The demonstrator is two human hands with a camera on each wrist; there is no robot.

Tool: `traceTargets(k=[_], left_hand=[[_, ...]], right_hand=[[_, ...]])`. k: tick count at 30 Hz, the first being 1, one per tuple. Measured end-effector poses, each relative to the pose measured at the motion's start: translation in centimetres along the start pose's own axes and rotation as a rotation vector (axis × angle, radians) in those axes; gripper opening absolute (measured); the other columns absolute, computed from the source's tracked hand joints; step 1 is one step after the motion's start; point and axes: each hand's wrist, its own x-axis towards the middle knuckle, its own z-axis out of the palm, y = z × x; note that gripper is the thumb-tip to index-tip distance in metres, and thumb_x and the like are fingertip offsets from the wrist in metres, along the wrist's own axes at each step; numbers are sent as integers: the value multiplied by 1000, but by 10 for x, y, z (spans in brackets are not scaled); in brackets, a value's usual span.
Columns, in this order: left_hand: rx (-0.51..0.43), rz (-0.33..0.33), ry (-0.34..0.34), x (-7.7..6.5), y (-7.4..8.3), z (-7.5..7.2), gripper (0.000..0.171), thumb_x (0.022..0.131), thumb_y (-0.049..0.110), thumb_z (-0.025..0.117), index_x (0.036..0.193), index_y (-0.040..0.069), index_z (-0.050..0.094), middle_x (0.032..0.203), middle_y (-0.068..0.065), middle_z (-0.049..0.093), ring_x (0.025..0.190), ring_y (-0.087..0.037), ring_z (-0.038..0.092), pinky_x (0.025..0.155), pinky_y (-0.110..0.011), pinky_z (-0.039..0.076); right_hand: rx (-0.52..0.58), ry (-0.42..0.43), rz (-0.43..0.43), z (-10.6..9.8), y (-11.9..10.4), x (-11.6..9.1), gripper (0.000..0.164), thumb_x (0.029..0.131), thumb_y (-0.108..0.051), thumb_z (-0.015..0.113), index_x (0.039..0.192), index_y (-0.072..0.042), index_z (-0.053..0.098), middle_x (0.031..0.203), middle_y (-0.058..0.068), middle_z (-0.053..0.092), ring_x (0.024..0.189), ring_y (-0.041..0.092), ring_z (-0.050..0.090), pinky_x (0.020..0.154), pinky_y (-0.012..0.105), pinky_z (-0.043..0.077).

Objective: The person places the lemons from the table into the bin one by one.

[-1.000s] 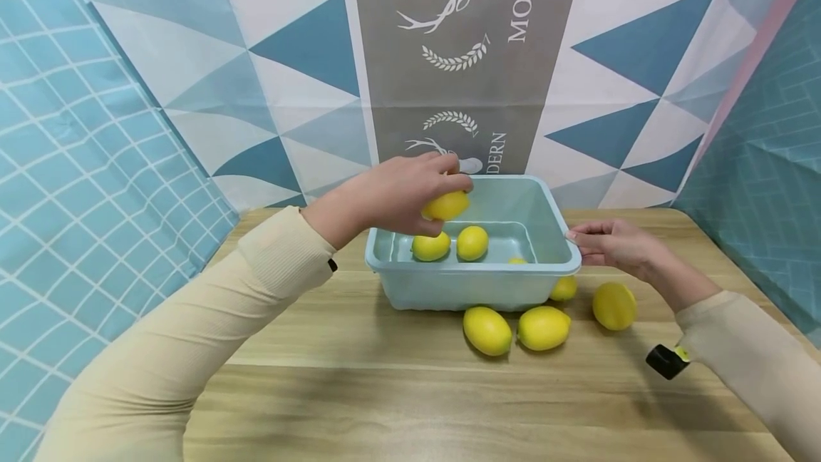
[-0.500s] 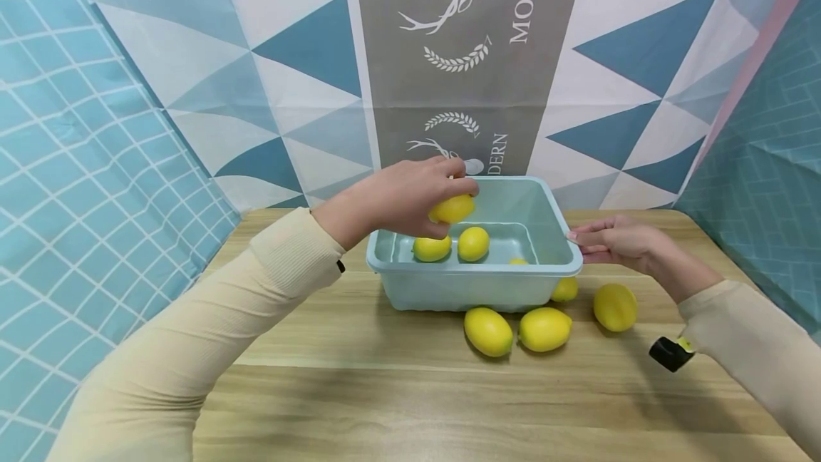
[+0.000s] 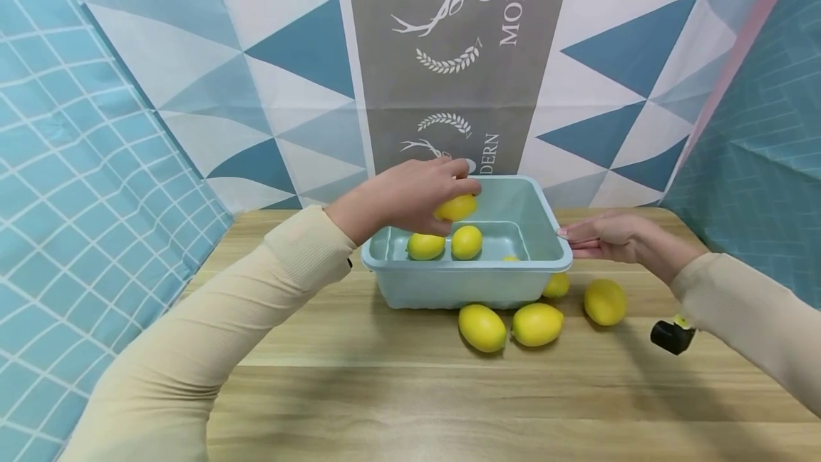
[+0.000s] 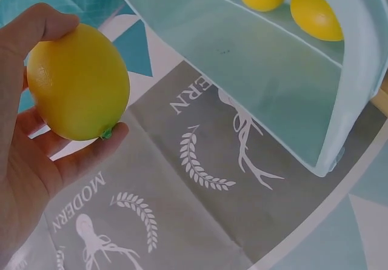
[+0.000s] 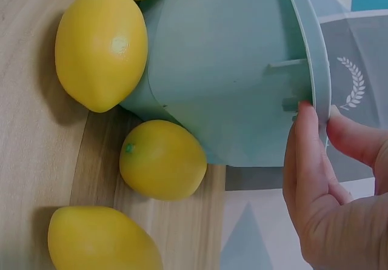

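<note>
My left hand [image 3: 413, 194] grips a lemon [image 3: 456, 207] over the left part of a light blue plastic bin [image 3: 462, 287]. In the left wrist view, thumb and fingers curl round that lemon [image 4: 79, 82], its green stem tip pointing down. Two lemons lie on the bin floor, one lemon [image 3: 426, 247] partly under my hand and another lemon [image 3: 467, 242] beside it; a sliver of a third shows behind the front wall. My right hand [image 3: 612, 234] pinches the bin's right rim, with the thumb on top and fingers [image 5: 309, 161] against the outer wall.
Several lemons lie on the wooden table [image 3: 385, 405]: one lemon [image 3: 482, 328] and another lemon [image 3: 537, 324] before the bin, a lemon [image 3: 556, 285] close to its right corner, and a lemon [image 3: 605, 302] farther right. Patterned cloth [image 3: 295, 41] hangs behind the table.
My left hand has drifted slightly right over the bin with the lemon. The right hand stays at the rim, its fingers a little straighter. The head view has shifted slightly.
</note>
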Motion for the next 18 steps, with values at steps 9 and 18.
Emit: traceTargets(k=[9,18], left_hand=[[-18,-54,-31,7,-11,11,44,82,26,67,124,21,54,114,-4,54,102,-21,53,82,-33,54],[-77,-103,-33,20,-27,19,41,83,26,67,122,21,56,109,-3,55,95,-21,55,83,-35,52]], right_hand=[[-21,18,2,2,1,0,19,94,-13,60,82,-19,73,83,-4,74,80,9,73,80,22,57],[-69,17,-22,1,-1,0,14,94,-16,60,86,-18,71,85,-5,73,80,7,72,81,22,57]])
